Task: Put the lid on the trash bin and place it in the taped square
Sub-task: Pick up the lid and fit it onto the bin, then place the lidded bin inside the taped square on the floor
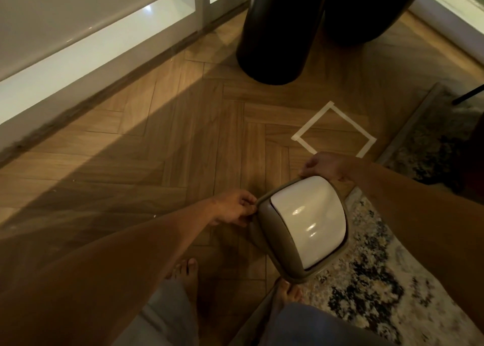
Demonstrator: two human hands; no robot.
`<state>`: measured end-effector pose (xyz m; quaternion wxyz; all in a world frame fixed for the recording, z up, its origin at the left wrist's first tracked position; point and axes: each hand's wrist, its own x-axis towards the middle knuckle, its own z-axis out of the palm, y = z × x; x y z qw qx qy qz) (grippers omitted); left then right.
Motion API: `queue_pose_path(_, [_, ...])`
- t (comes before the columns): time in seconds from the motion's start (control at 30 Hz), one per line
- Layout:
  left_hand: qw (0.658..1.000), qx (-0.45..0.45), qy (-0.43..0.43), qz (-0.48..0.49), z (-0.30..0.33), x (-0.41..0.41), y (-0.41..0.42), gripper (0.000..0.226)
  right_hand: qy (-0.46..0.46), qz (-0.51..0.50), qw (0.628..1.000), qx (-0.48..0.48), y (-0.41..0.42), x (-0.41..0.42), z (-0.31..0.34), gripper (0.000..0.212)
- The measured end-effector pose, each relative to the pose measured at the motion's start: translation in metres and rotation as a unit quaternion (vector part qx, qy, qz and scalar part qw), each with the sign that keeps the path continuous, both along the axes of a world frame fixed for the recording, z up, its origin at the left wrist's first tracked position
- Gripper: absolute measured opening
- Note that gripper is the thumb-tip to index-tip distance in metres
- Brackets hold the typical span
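I am holding the lidded trash bin [303, 227] in both hands above the floor [157, 149].

Head view: my left hand [234, 208] is pinching the lid's [306, 222] taupe rim at its left corner, and my right hand [327, 167] is gripping the far corner. The white flap is facing up at me (the bin body is mostly hidden beneath). The taped square [334, 129] is lying just beyond my right hand, beside the rug's [366, 280] edge, near the black cylinders [277, 31].
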<state>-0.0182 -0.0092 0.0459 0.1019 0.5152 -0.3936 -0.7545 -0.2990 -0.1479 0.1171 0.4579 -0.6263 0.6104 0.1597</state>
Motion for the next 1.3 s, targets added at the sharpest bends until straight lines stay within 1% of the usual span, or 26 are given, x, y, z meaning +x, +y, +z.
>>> queue_pose_path(0.07, [0.999, -0.025, -0.028, -0.007, 0.011, 0.001, -0.002, 0.016, -0.04, -0.049, 0.997, -0.033, 0.006, -0.001, 0.006, 0.022])
queue_pose_path(0.1, [0.997, -0.053, -0.058, -0.012, 0.018, 0.001, -0.002, 0.018, -0.056, -0.068, 0.994, -0.057, 0.01, -0.003, 0.011, 0.023])
queue_pose_path(0.17, [0.984, -0.126, -0.126, 0.002, 0.035, -0.002, 0.003, 0.029, -0.065, -0.054, 0.989, -0.123, 0.023, -0.01, 0.025, 0.026])
queue_pose_path(0.23, [0.969, -0.191, -0.152, 0.026, 0.052, -0.011, 0.015, 0.05, -0.081, -0.028, 0.984, -0.155, 0.04, -0.023, 0.035, 0.04])
queue_pose_path(0.33, [0.966, -0.215, -0.143, 0.031, 0.076, -0.035, 0.039, 0.1, -0.108, -0.018, 0.984, -0.14, 0.074, -0.041, 0.044, 0.062])
queue_pose_path(0.37, [0.961, -0.226, -0.156, 0.029, 0.082, -0.047, 0.049, 0.112, -0.108, -0.01, 0.984, -0.141, 0.085, -0.046, 0.046, 0.07])
queue_pose_path(0.47, [0.943, -0.28, -0.179, 0.031, 0.085, -0.081, 0.084, 0.139, -0.161, 0.02, 0.977, -0.14, 0.112, -0.054, 0.043, 0.081])
queue_pose_path(0.5, [0.931, -0.31, -0.188, 0.024, 0.082, -0.09, 0.095, 0.146, -0.186, 0.009, 0.974, -0.131, 0.12, -0.055, 0.041, 0.081])
queue_pose_path(0.57, [0.91, -0.355, -0.213, 0.011, 0.071, -0.102, 0.109, 0.156, -0.227, -0.046, 0.965, -0.124, 0.133, -0.054, 0.034, 0.083])
queue_pose_path(0.63, [0.906, -0.356, -0.228, 0.011, 0.062, -0.103, 0.111, 0.158, -0.245, -0.106, 0.953, -0.144, 0.142, -0.05, 0.025, 0.081])
queue_pose_path(0.67, [0.909, -0.349, -0.227, 0.017, 0.058, -0.102, 0.11, 0.157, -0.248, -0.128, 0.947, -0.156, 0.143, -0.047, 0.021, 0.074])
queue_pose_path(0.77, [0.914, -0.348, -0.207, 0.025, 0.049, -0.098, 0.106, 0.158, -0.261, -0.153, 0.935, -0.185, 0.139, -0.041, 0.017, 0.061])
queue_pose_path(0.87, [0.913, -0.357, -0.197, 0.0, 0.044, -0.091, 0.094, 0.161, -0.29, -0.175, 0.922, -0.188, 0.138, -0.043, 0.015, 0.057])
queue_pose_path(0.97, [0.912, -0.347, -0.213, -0.042, 0.047, -0.079, 0.063, 0.164, -0.287, -0.239, 0.904, -0.207, 0.135, -0.04, 0.014, 0.06])
queue_pose_path(1.0, [0.909, -0.345, -0.223, -0.062, 0.05, -0.076, 0.052, 0.162, -0.29, -0.255, 0.896, -0.219, 0.135, -0.038, 0.014, 0.056])
queue_pose_path(1.07, [0.902, -0.347, -0.239, -0.094, 0.058, -0.069, 0.03, 0.154, -0.288, -0.284, 0.88, -0.249, 0.135, -0.033, 0.014, 0.044])
queue_pose_path(1.13, [0.899, -0.35, -0.243, -0.103, 0.064, -0.065, 0.014, 0.139, -0.283, -0.318, 0.863, -0.272, 0.134, -0.029, 0.013, 0.039])
queue_pose_path(1.2, [0.893, -0.36, -0.247, -0.112, 0.067, -0.062, 0.002, 0.121, -0.285, -0.349, 0.848, -0.279, 0.134, -0.027, 0.011, 0.043])
queue_pose_path(1.3, [0.882, -0.376, -0.26, -0.114, 0.068, -0.059, -0.015, 0.093, -0.287, -0.376, 0.839, -0.269, 0.138, -0.025, 0.008, 0.058])
